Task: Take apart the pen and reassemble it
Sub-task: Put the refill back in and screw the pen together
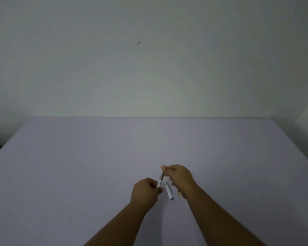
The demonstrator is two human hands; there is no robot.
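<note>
My left hand (146,189) and my right hand (179,176) both pinch the white pen barrel (160,180), which slants between them a little above the table. The left fingers grip its near end, the right fingers its far, darker end. A white pen cap (169,191) lies on the table just right of the barrel, between my hands. A thin refill (178,199) with a yellowish tip lies beside my right wrist, partly hidden by it.
The pale lilac table (78,174) stretches wide to the left, right and back. A plain white wall (149,59) rises behind its far edge. A dark gap shows past the table's left edge.
</note>
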